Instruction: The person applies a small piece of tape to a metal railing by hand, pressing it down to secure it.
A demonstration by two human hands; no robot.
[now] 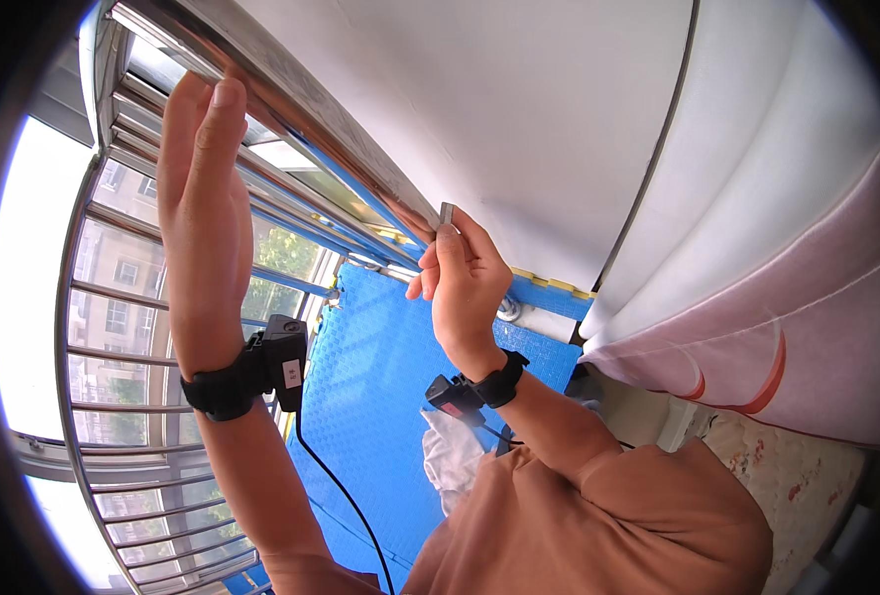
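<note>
Left hand: the left hand [202,149] was raised flat, fingers straight and together, grasping nothing; its fingertips rested against the underside of the steel rail [291,94].
Rail axis: the rail ran on a slant from upper left down to centre, both hands lying along it, the left higher up, the right at the lower end.
Right hand: the right hand [465,288] was pinched on a small grey flat piece [447,213], thumb and forefinger closed about it.
Piece position: it stood upright above the fingertips, its top end touching or just short of the rail; contact could not be told.
Nearer hand: the right, already carrying the piece.
Surroundings: barred window grille [122,327] at left, blue foam mat [380,397] below, white curtain [757,198] at right, well apart.
Obstruction: none seen between piece and rail.
Wrists: black strapped devices [261,372] on both, cables trailing down.
</note>
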